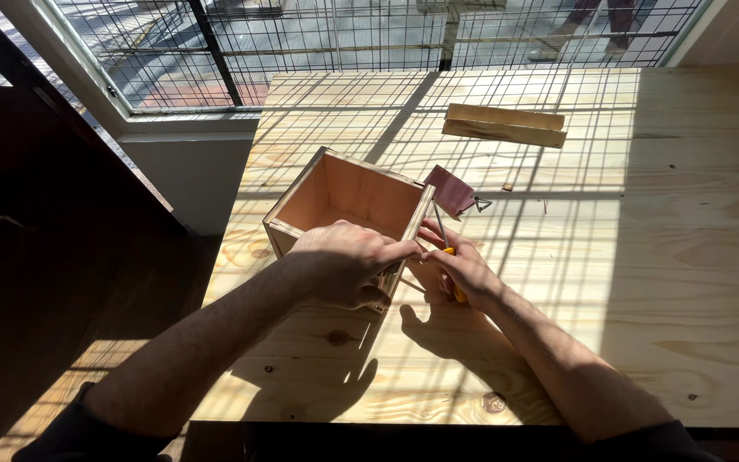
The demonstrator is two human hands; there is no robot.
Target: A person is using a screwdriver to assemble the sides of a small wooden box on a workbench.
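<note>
An open wooden box (pixel 348 198) stands on a pale wooden tabletop (pixel 686 257). My left hand (pixel 348 261) rests over the box's near right corner, its fingers pinching at the box's right wall. My right hand (pixel 459 265) is just to the right of that wall and grips a yellow-handled screwdriver (pixel 453 282), its thin metal shaft angled up toward the wall's edge. A small reddish-purple flat piece (pixel 449 190) with a bent wire clip lies just beyond the box's far right corner.
Two stacked wooden slats (pixel 505 125) lie at the back of the table. A window with a wire grille (pixel 369 34) runs along the far edge. The table's left edge drops to a dark floor (pixel 62 282). Small scraps lie near the slats.
</note>
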